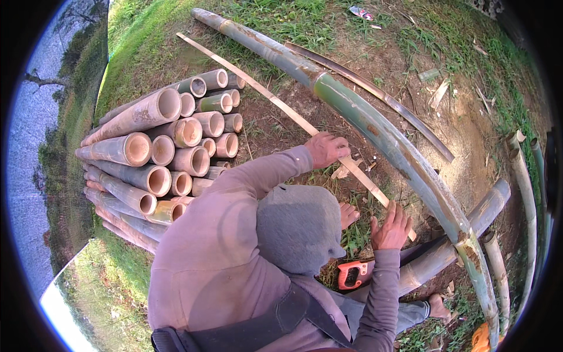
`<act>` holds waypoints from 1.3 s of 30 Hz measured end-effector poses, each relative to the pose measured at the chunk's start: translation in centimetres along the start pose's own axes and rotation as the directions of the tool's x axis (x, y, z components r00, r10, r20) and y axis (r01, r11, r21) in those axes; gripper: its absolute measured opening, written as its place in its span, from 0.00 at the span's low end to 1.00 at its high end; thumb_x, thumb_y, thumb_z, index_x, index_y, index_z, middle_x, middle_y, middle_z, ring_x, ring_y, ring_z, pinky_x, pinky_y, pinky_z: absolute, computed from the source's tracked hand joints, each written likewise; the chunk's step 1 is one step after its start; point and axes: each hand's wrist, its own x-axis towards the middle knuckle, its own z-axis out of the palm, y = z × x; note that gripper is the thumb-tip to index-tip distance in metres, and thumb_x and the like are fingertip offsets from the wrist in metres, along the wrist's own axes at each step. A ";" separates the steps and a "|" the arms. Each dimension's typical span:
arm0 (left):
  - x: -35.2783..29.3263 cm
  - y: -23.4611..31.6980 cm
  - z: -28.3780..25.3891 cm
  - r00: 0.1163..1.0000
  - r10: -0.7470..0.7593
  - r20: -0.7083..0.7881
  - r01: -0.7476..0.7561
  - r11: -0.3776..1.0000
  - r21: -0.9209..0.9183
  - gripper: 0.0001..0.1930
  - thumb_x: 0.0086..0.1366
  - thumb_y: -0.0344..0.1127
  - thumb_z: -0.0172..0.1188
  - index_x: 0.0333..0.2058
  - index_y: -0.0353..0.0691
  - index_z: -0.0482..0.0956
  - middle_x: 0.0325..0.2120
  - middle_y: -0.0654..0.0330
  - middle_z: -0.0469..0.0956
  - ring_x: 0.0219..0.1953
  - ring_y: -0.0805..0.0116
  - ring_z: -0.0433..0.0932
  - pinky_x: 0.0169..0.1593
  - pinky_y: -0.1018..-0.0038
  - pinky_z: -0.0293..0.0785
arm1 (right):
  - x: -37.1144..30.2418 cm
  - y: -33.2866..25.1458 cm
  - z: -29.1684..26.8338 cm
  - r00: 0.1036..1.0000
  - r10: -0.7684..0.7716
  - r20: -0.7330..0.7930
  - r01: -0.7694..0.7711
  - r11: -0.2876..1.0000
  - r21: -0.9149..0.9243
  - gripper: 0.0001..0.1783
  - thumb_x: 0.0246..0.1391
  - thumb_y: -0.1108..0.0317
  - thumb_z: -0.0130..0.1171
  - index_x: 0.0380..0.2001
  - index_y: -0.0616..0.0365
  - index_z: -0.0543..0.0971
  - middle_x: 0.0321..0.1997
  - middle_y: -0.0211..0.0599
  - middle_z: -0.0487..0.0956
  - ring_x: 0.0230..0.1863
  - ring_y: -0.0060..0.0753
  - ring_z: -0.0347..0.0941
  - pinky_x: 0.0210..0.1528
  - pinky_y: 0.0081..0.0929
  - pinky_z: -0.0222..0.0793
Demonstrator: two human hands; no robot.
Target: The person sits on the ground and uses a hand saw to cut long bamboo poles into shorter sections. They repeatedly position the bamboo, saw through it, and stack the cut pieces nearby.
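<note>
Neither of my hands is in view. In front of me a person in a grey cap (299, 229) and a mauve long-sleeved shirt (205, 264) crouches over a long, thin bamboo strip (281, 105). One hand (325, 150) of that person closes around the strip about midway along it. The other hand (392, 227) rests by its near end, fingers spread. Below that hand lies a handsaw (355, 274) with an orange handle, its dark blade partly hidden by the forearm, next to a thick bamboo pole (431, 267).
A long green-grey bamboo pole (375, 120) runs from top to lower right, crossing the thick one. Behind it lies a split bamboo length (375, 88). Cut bamboo (135, 149) is stacked at left. More poles (524, 188) and something orange (481, 339) are at right.
</note>
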 end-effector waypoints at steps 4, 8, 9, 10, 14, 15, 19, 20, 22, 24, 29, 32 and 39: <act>1.0 0.7 -3.3 0.949 0.104 -0.299 -0.087 0.994 0.067 0.12 0.62 0.38 0.65 0.45 0.60 0.87 0.54 0.64 0.81 0.52 0.62 0.83 0.62 0.56 0.72 | 1.5 2.1 -1.2 0.996 -0.078 0.042 0.071 0.986 0.153 0.33 0.60 0.55 0.68 0.65 0.55 0.74 0.44 0.48 0.79 0.44 0.55 0.79 0.46 0.51 0.75; 2.1 2.0 -6.3 0.889 0.184 -0.420 -0.119 0.977 0.176 0.11 0.61 0.38 0.64 0.42 0.61 0.89 0.44 0.69 0.84 0.46 0.69 0.83 0.60 0.61 0.72 | 2.1 3.1 -2.7 0.982 -0.140 -0.129 0.168 0.956 0.241 0.27 0.61 0.60 0.68 0.62 0.55 0.78 0.38 0.48 0.76 0.37 0.55 0.78 0.39 0.48 0.74; 2.2 2.0 -6.3 0.887 0.186 -0.423 -0.120 0.977 0.178 0.11 0.61 0.38 0.65 0.41 0.60 0.89 0.41 0.71 0.84 0.45 0.69 0.82 0.59 0.62 0.73 | 2.2 3.3 -2.9 0.979 -0.142 -0.145 0.174 0.954 0.245 0.27 0.61 0.60 0.68 0.61 0.56 0.78 0.38 0.48 0.76 0.37 0.55 0.78 0.39 0.48 0.74; 2.3 1.9 -6.4 0.890 0.168 -0.424 -0.103 0.980 0.172 0.11 0.61 0.38 0.65 0.41 0.60 0.89 0.39 0.71 0.84 0.43 0.70 0.82 0.58 0.62 0.73 | 2.7 3.4 -2.9 0.972 -0.164 -0.169 0.203 0.949 0.242 0.27 0.61 0.61 0.68 0.61 0.56 0.78 0.37 0.47 0.75 0.36 0.56 0.77 0.38 0.48 0.73; 2.8 0.2 -7.4 0.881 0.150 -0.449 -0.078 0.982 0.175 0.12 0.60 0.36 0.65 0.42 0.57 0.90 0.34 0.71 0.83 0.40 0.70 0.80 0.53 0.65 0.73 | 4.3 2.5 -2.7 0.963 -0.170 -0.210 0.224 0.937 0.267 0.26 0.63 0.60 0.66 0.62 0.55 0.78 0.37 0.47 0.76 0.37 0.56 0.77 0.40 0.49 0.73; 3.1 -0.4 -7.6 0.873 0.157 -0.463 -0.079 0.980 0.182 0.13 0.60 0.36 0.65 0.43 0.56 0.90 0.34 0.71 0.82 0.39 0.70 0.80 0.52 0.66 0.73 | 4.6 1.9 -2.8 0.969 -0.153 -0.193 0.204 0.938 0.280 0.25 0.64 0.60 0.66 0.62 0.55 0.78 0.39 0.48 0.77 0.38 0.57 0.77 0.41 0.49 0.73; 3.7 -2.8 -8.2 0.861 0.162 -0.482 -0.058 0.973 0.224 0.14 0.60 0.35 0.65 0.44 0.53 0.90 0.35 0.70 0.83 0.39 0.69 0.80 0.53 0.66 0.73 | 6.1 -0.3 -2.5 0.971 -0.120 -0.208 0.179 0.937 0.299 0.24 0.66 0.59 0.64 0.61 0.54 0.79 0.41 0.49 0.78 0.39 0.58 0.78 0.42 0.50 0.74; 3.6 -3.2 -8.1 0.862 0.161 -0.480 -0.053 0.972 0.229 0.14 0.60 0.35 0.65 0.44 0.53 0.90 0.35 0.70 0.83 0.40 0.69 0.80 0.54 0.66 0.73 | 6.4 -0.7 -2.2 0.970 -0.114 -0.213 0.173 0.943 0.284 0.25 0.64 0.57 0.66 0.61 0.54 0.79 0.40 0.47 0.78 0.40 0.55 0.79 0.41 0.48 0.75; 3.6 -4.0 -7.9 0.867 0.152 -0.474 -0.042 0.971 0.234 0.14 0.60 0.34 0.65 0.44 0.52 0.90 0.35 0.70 0.83 0.40 0.69 0.81 0.54 0.65 0.74 | 7.1 -1.3 -2.0 0.966 -0.113 -0.231 0.179 0.940 0.290 0.24 0.63 0.58 0.66 0.60 0.53 0.80 0.40 0.47 0.79 0.39 0.55 0.79 0.42 0.48 0.75; 3.5 -4.3 -7.9 0.876 0.132 -0.463 -0.027 0.974 0.227 0.14 0.60 0.34 0.64 0.45 0.52 0.90 0.35 0.69 0.83 0.41 0.68 0.81 0.55 0.64 0.74 | 7.5 -1.8 -2.0 0.967 -0.103 -0.231 0.171 0.939 0.298 0.24 0.63 0.58 0.67 0.59 0.53 0.80 0.40 0.47 0.79 0.40 0.56 0.80 0.43 0.48 0.76; 3.2 -5.4 -7.7 0.875 0.130 -0.465 -0.026 0.974 0.223 0.14 0.61 0.33 0.64 0.45 0.52 0.90 0.35 0.68 0.83 0.41 0.67 0.81 0.56 0.64 0.74 | 8.2 -2.8 -2.3 0.973 -0.090 -0.211 0.150 0.945 0.290 0.23 0.62 0.60 0.67 0.58 0.53 0.80 0.41 0.47 0.80 0.41 0.57 0.80 0.44 0.49 0.76; 3.1 -5.9 -7.8 0.878 0.131 -0.460 -0.029 0.974 0.223 0.15 0.61 0.33 0.64 0.46 0.52 0.90 0.35 0.68 0.83 0.41 0.67 0.81 0.56 0.64 0.74 | 8.5 -2.8 -1.8 0.966 -0.107 -0.234 0.176 0.939 0.296 0.23 0.62 0.60 0.68 0.58 0.53 0.80 0.43 0.48 0.81 0.42 0.57 0.80 0.44 0.49 0.76; 3.2 -5.9 -7.8 0.870 0.138 -0.473 -0.038 0.976 0.213 0.15 0.60 0.33 0.64 0.46 0.52 0.90 0.35 0.68 0.83 0.41 0.68 0.81 0.56 0.65 0.75 | 8.4 -2.9 -2.1 0.970 -0.096 -0.223 0.158 0.946 0.282 0.23 0.63 0.57 0.66 0.58 0.53 0.80 0.43 0.49 0.80 0.41 0.58 0.80 0.42 0.51 0.76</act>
